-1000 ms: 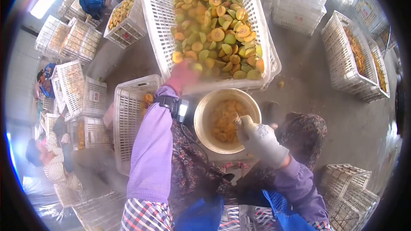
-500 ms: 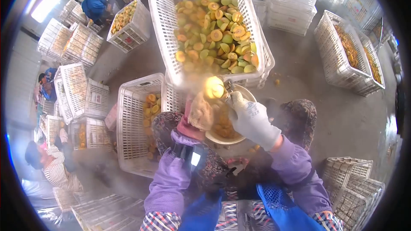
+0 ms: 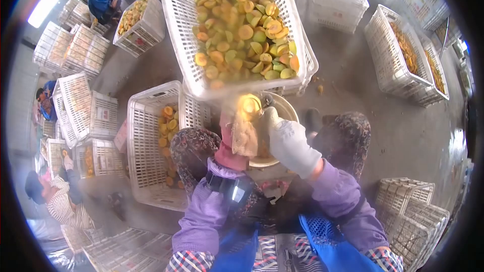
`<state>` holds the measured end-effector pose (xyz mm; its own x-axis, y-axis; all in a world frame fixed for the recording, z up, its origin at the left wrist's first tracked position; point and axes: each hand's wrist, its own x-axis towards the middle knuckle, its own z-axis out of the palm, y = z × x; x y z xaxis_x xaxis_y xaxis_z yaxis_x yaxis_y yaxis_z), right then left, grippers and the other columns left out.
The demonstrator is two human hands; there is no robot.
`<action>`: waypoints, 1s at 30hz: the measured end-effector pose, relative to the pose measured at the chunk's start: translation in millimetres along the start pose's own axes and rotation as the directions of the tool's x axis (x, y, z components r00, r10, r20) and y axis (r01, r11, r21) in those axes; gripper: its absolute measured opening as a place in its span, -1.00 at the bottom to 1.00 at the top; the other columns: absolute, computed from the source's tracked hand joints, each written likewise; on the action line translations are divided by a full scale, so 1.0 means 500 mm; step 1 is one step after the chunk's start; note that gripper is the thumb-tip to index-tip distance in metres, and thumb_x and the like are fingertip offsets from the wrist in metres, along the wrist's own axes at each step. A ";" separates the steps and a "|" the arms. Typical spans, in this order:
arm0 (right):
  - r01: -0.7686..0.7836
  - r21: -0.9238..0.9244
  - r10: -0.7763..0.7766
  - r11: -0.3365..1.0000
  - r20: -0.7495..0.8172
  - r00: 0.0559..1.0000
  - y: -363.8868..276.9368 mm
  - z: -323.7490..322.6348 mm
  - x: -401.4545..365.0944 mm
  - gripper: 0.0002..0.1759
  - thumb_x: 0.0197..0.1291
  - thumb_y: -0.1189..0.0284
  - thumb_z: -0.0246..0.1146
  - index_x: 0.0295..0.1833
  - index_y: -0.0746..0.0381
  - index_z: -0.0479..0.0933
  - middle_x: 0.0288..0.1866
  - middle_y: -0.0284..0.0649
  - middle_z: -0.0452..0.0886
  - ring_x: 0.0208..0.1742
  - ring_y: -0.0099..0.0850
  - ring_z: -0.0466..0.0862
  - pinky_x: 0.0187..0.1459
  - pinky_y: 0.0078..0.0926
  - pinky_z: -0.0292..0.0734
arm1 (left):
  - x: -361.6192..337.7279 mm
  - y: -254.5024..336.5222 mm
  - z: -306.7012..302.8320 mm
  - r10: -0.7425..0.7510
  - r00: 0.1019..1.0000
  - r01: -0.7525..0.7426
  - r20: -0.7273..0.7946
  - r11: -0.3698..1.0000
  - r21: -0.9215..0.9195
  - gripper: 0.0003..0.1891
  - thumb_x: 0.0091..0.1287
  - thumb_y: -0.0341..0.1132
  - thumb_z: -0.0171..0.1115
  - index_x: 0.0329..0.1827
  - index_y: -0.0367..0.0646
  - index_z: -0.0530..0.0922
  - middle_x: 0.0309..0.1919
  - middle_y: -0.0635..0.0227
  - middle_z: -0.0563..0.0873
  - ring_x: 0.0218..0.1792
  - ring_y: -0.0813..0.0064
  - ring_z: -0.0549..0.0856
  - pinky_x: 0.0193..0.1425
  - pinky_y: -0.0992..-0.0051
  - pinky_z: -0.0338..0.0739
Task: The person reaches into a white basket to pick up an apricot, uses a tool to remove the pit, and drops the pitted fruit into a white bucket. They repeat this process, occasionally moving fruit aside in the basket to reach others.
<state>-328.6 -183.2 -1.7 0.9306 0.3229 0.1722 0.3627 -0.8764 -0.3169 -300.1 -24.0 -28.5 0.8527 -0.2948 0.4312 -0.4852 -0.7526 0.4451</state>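
Note:
In the head view my left hand [image 3: 243,133], in a worn pink and tan glove, is closed around a yellow fruit half [image 3: 249,106], which looks like peach or apricot. My right hand [image 3: 290,141], in a white glove, grips a small dark metal tool [image 3: 267,100] whose tip is at the fruit's right side; haze blurs its exact shape. Below both hands stands a pale round bucket [image 3: 288,108] between my knees, partly hidden, with orange pieces inside. Just beyond the hands, a white crate [image 3: 174,35] holds many green and orange fruit halves [image 3: 245,32].
At my left knee a white crate [image 3: 133,156] contains orange fruit halves [image 3: 169,126]. Filled crates [image 3: 398,65] stand at right, and mesh crates [image 3: 403,221] lower right. A person in blue [image 3: 102,1] and one in stripes [image 3: 68,201] sit at left among stacked crates.
The view has shifted, so the crates sit slightly further left. The fruit half has turned, now showing a round cut face. Both hands remain together above the bucket.

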 end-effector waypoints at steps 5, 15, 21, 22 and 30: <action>-0.014 0.412 0.007 0.911 0.017 1.000 0.009 0.036 -0.008 -0.54 0.11 0.50 0.17 0.13 0.48 0.38 -0.49 0.00 0.59 -0.43 -0.09 0.66 -0.39 -0.20 0.52 | 0.013 -0.004 -0.018 0.016 0.989 0.048 0.148 0.906 -0.420 -0.74 0.33 -0.44 0.12 0.04 -0.31 0.54 -0.15 0.27 0.65 -0.07 0.42 0.63 0.07 0.46 0.55; -0.015 0.598 0.004 0.801 0.020 1.000 -0.004 0.024 -0.002 -0.77 0.19 0.46 0.18 -0.13 0.39 0.38 -0.48 0.09 0.58 -0.37 0.07 0.63 -0.35 -0.07 0.49 | 0.019 -0.083 0.048 -0.308 0.944 0.252 0.118 0.442 -0.861 -0.78 0.44 -0.30 0.10 -0.10 -0.29 0.59 -0.23 0.29 0.67 -0.20 0.45 0.66 -0.08 0.48 0.56; -0.173 0.736 -0.016 0.655 0.242 0.970 -0.002 0.002 0.001 -0.75 0.21 0.43 0.16 -0.11 0.40 0.39 -0.40 0.10 0.61 -0.26 0.11 0.64 -0.25 -0.11 0.52 | 0.049 -0.073 0.024 -0.159 0.971 0.237 0.177 0.580 -0.780 -0.74 0.39 -0.31 0.14 0.00 -0.31 0.55 -0.28 0.23 0.68 -0.30 0.32 0.66 -0.18 0.36 0.55; -0.241 0.734 -0.016 0.635 0.325 0.945 -0.001 -0.015 0.005 -0.77 0.21 0.43 0.17 -0.14 0.38 0.40 -0.35 0.10 0.62 -0.22 0.12 0.63 -0.21 -0.12 0.53 | 0.050 -0.081 0.037 -0.197 0.943 0.330 0.269 0.442 -0.834 -0.72 0.37 -0.32 0.14 0.03 -0.31 0.55 -0.28 0.22 0.67 -0.30 0.27 0.64 -0.19 0.33 0.53; -0.372 0.751 -0.030 0.546 0.461 0.887 0.004 -0.037 0.014 -0.78 0.26 0.43 0.11 -0.08 0.34 0.44 -0.39 -0.23 0.58 -0.43 -0.41 0.62 -0.39 -0.42 0.53 | 0.044 -0.062 0.061 -0.368 0.874 0.420 0.319 0.240 -0.875 -0.74 0.36 -0.33 0.18 0.02 -0.29 0.55 -0.18 0.27 0.66 -0.19 0.38 0.63 -0.08 0.40 0.51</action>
<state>-322.3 -189.4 16.2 0.8366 0.4778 -0.2680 -0.1118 -0.3301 -0.9373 -260.4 -25.2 -56.4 0.9850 -0.1684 -0.0368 0.0726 0.2113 0.9747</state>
